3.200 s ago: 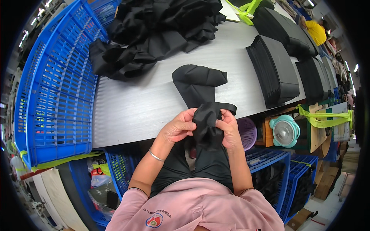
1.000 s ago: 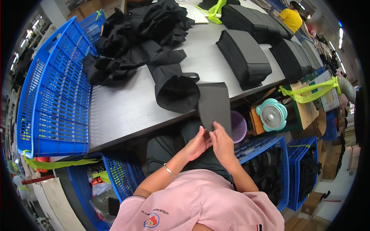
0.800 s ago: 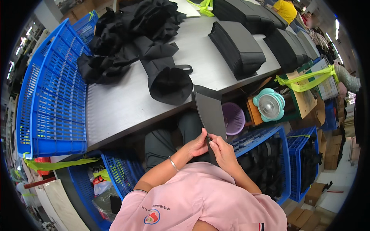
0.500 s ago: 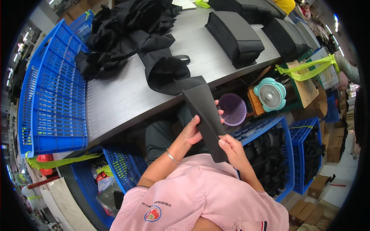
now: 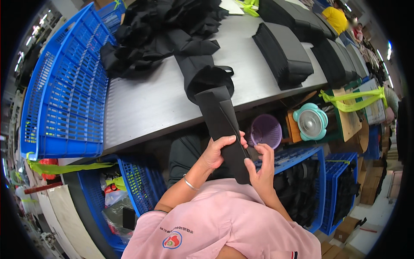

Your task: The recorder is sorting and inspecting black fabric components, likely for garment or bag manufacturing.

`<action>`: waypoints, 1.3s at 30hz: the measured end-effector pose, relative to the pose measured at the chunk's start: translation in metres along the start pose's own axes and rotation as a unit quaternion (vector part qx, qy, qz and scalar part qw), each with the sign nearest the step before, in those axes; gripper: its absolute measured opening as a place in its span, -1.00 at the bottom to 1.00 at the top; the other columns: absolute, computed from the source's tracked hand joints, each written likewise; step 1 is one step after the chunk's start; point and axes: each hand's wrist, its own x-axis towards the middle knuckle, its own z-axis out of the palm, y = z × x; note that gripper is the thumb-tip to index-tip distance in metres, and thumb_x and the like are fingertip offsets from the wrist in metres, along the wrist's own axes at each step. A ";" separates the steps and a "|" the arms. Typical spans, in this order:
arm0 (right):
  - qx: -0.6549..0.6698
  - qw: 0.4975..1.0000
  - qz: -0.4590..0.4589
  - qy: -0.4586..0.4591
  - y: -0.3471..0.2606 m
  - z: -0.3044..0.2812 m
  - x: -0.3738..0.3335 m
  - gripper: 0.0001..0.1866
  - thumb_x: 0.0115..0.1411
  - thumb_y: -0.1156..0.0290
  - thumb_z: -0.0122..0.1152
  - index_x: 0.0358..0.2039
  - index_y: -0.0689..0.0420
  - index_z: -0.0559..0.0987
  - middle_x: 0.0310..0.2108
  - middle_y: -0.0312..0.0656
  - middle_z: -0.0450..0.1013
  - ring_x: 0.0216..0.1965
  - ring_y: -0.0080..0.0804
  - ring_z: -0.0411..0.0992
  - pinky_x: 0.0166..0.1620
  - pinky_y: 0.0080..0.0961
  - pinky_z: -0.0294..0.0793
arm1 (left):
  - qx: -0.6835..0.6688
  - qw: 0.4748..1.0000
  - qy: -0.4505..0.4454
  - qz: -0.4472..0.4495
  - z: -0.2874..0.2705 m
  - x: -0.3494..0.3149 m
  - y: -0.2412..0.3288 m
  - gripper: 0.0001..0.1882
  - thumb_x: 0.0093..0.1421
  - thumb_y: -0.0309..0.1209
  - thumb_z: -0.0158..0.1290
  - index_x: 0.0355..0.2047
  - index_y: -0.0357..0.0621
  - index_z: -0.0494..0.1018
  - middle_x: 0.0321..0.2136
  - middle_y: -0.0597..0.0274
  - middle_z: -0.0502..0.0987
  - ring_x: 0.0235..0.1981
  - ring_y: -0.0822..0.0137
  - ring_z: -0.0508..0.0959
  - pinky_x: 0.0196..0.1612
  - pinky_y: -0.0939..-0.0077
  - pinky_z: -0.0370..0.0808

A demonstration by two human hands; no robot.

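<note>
A long black fabric piece (image 5: 214,113) stretches from the table edge down over my lap, folded lengthwise with one layer lifting along its right side. My left hand (image 5: 217,152) is closed around its middle, thumb on top and fingertips showing past the right edge. Beside the lower end is my right hand (image 5: 263,169), its thumb and bent fingers apart with nothing between them; whether the thumb tip touches the fabric I cannot tell. The upper end meets a looped black fabric piece (image 5: 207,82) on the table, which runs back to a heap of black fabric (image 5: 159,30).
Stacks of folded black pieces (image 5: 284,54) stand on the grey table (image 5: 142,103). Blue crates rise at the left (image 5: 71,86) and beside my right arm (image 5: 320,190). Under the table edge are a purple basket (image 5: 266,129) and a turquoise fan (image 5: 310,121).
My right hand has let go of the fabric's edge and its fingers have spread. My left hand still grips the piece, which has turned more upright. The whole view has shifted slightly.
</note>
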 end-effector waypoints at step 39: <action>0.643 0.679 0.350 -0.049 0.021 0.082 0.093 -0.51 0.32 0.26 0.20 0.18 0.21 0.40 0.08 -0.16 0.44 0.04 -0.37 0.45 0.10 -0.33 0.48 | 0.656 0.632 0.098 0.400 0.015 -0.033 0.025 0.01 -0.13 -0.51 0.27 0.37 -0.22 0.08 0.36 -0.16 0.03 0.32 -0.14 0.13 0.32 0.12 0.17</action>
